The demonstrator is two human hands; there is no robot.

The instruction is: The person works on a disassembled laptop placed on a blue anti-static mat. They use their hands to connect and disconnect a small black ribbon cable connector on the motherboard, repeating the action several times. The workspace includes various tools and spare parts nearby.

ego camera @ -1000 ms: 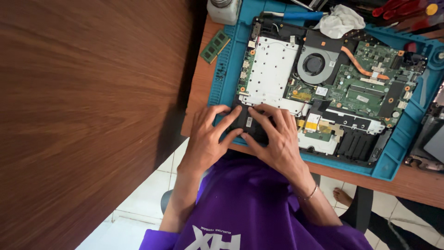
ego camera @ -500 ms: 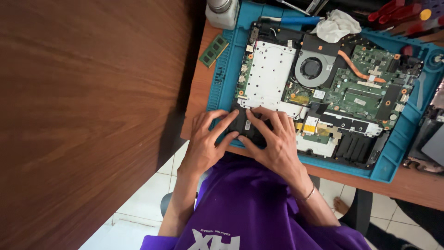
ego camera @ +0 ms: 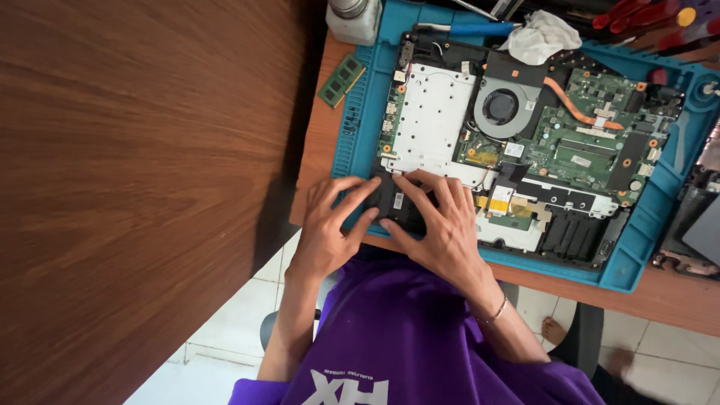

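The laptop (ego camera: 525, 142) lies opened on a blue work mat (ego camera: 637, 255), its bottom cover already off, so the fan (ego camera: 499, 107), the green board (ego camera: 592, 146) and a silver plate (ego camera: 431, 116) are bare. Both hands work at its near corner on a small black part (ego camera: 397, 202). The left hand (ego camera: 334, 232) has fingers spread, thumb and forefinger pinching the part's left edge; the right hand (ego camera: 442, 229) lies flat, fingertips pressing on it. Whether the part sits seated or loose I cannot tell. A memory stick (ego camera: 341, 80) lies out on the desk, so the work looks midway.
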